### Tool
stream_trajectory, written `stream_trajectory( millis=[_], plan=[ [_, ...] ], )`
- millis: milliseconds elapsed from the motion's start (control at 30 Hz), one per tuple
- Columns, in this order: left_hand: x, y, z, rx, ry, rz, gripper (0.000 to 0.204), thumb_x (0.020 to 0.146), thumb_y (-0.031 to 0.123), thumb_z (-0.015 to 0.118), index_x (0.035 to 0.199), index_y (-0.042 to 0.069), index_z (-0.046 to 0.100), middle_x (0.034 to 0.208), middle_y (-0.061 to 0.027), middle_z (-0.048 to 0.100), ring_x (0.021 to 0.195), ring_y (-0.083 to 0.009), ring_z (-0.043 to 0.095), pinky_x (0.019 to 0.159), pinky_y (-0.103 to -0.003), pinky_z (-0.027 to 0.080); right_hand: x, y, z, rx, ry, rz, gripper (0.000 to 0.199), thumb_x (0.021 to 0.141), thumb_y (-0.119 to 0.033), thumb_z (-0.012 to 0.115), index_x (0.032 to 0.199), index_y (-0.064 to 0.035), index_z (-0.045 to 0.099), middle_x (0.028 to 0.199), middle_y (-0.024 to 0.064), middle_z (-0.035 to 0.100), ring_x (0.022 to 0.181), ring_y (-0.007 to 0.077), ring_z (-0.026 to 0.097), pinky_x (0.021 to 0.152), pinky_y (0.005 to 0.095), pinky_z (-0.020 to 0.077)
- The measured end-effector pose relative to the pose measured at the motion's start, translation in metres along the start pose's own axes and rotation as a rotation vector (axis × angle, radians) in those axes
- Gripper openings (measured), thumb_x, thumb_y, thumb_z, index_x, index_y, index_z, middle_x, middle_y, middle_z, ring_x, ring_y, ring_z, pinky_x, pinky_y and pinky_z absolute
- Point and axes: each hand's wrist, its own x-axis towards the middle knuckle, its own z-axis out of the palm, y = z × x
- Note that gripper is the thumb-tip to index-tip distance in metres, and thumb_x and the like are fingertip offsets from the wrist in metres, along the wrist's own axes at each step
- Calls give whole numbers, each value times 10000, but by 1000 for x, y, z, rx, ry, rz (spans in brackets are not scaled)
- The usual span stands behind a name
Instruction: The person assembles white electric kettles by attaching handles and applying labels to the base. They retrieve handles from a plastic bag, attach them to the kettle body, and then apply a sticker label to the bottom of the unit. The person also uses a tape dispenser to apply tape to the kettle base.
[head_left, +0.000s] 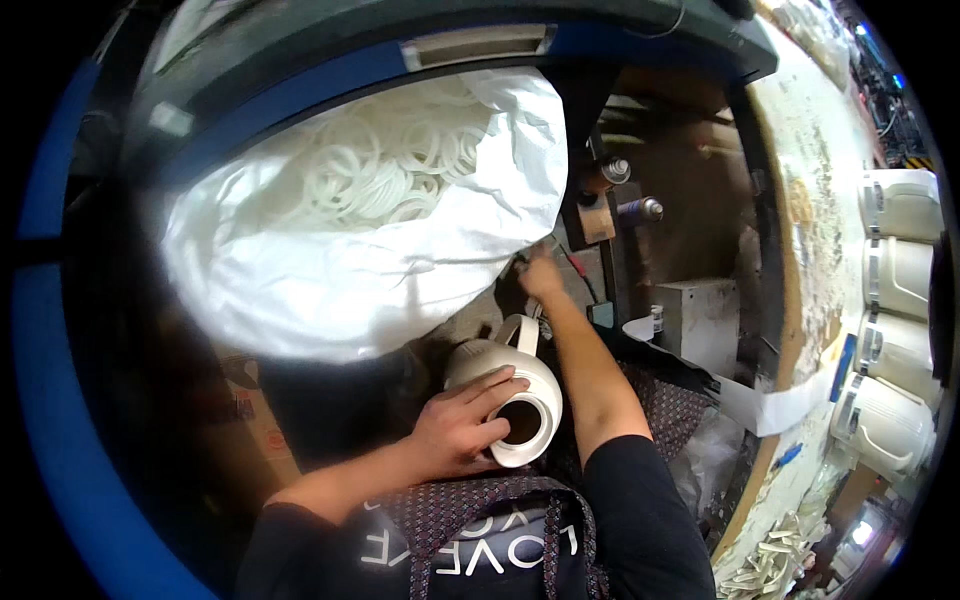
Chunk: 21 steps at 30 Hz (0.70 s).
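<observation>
A cream-white plastic jug (545,390) lies tilted close to my lap, its round dark mouth facing up toward me. Its looped handle (524,333) points away from me. My left hand (462,424) grips the jug at its neck, fingers over the rim and thumb near the opening. My right hand (541,276) reaches past the jug, down beside a large white sack (380,290). The fingers of that hand look curled, and whatever they hold is too dark and small to make out. Translucent white rings (385,170) fill the sack.
A machine frame with metal fittings (615,172) stands just right of the sack. Several white jugs (890,420) line the far right, beyond a worn bench edge (800,240). White plastic scraps (775,555) lie at lower right. A cardboard box (255,420) sits at left.
</observation>
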Motion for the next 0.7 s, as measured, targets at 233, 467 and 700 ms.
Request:
stream_trajectory(
  millis=[233, 467, 700],
  plan=[
    [-32, 13, 20, 1, 114, 115, 356, 582, 254, 845, 645, 57, 555, 1258, -181, 565, 1189, -392, 553, 920, -466, 486, -148, -160, -229, 326, 1048, -756, 420, 895, -43, 558, 1309, 23, 520, 1358, 214, 466, 1198, 335, 518, 955, 384, 463],
    [-45, 53, -63, -84, 360, 187, 415, 569, 285, 912, 632, 64, 567, 1211, -244, 602, 1130, -376, 603, 957, -430, 475, -207, -195, -267, 147, 495, -953, 424, 789, -97, 716, 1202, -70, 625, 1501, 163, 345, 1198, 313, 540, 951, 399, 473],
    [-120, 0, -186, -931, 943, -145, 610, 908, 526, 583, 1158, -30, 603, 1127, -144, 653, 969, -235, 659, 823, -352, 554, -374, -152, -244, 354, -12, -1026, 880, 632, -252, 875, 1404, -128, 471, 1487, 220, 360, 1306, 373, 442, 1059, 441, 391]
  ],
)
